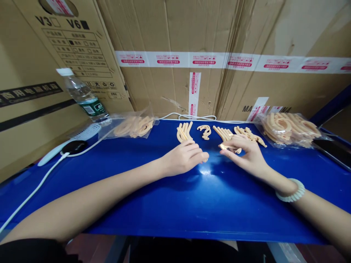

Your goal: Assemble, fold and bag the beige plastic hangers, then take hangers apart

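Observation:
My left hand point(184, 157) is closed just above the blue table, its fingers curled inward. A tiny pale bit shows at its fingertips, but the fingers hide what it is. Between the thumb and fingers of my right hand point(245, 152) is a small beige piece point(224, 147), partly covered by the hand. Behind my left hand lies a group of beige curved strips point(185, 131). A hook-shaped beige piece point(204, 131) rests between the hands. More slanted beige strips point(222, 132) and a loose pile of beige pieces point(248, 134) lie behind my right hand.
On the blue table point(170, 208), plastic bags of beige pieces lie left point(134, 126) and right point(290, 128). A water bottle point(85, 96), a pale-blue perforated object point(74, 140), a black puck point(74, 147) and a white cable point(41, 184) are leftward. Cardboard boxes point(170, 29) stand behind.

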`<state>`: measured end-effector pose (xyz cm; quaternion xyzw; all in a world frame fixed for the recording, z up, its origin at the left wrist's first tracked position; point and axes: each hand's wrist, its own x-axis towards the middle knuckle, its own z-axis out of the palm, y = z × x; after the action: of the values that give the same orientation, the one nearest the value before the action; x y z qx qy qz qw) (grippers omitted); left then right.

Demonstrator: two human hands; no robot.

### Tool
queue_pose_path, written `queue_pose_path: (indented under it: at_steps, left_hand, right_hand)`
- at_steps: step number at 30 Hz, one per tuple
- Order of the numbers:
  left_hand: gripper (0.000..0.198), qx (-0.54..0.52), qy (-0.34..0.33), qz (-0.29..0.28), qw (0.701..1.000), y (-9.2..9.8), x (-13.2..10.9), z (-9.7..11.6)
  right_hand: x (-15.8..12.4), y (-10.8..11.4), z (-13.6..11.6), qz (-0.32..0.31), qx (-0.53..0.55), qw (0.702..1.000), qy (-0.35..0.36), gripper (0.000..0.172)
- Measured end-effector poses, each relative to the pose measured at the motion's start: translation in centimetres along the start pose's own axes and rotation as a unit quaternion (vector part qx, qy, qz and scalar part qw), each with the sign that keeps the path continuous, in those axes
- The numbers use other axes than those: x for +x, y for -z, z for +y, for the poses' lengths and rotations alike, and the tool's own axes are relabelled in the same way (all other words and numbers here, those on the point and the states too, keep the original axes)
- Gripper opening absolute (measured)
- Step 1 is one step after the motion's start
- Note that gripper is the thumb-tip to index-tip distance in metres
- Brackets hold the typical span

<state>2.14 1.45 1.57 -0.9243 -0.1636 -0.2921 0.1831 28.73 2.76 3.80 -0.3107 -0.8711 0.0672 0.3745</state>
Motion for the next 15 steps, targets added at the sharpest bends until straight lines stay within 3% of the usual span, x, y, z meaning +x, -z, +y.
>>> queue_pose_path:
  at_steps: [5, 9, 12, 15]
  left_hand:
    - [0.019, 0.045, 0.074, -0.015, 0.996, 0.3, -1.4, -3.4]
    - [0.017, 0.037, 0.148, -0.064, 0.986, 0.3, -2.9, -5.8]
    - [0.013, -0.01, 0.178, -0.102, 0.979, 0.2, -3.5, -6.4]
    - [0.015, -0.037, 0.202, -0.098, 0.974, 0.1, -3.5, -6.1]
  right_hand:
    - [0.1, 0.0, 0.1, 0.008, 0.008, 1.0, -0.004, 0.02]
    - [0.2, 0.0, -0.1, 0.01, 0.01, 1.0, 0.006, 0.018]
    - [0.2, 0.2, -0.1, 0.01, 0.008, 1.0, 0.01, 0.016]
    - [0.2, 0.2, -0.1, 0.01, 0.01, 1.0, 0.009, 0.015]
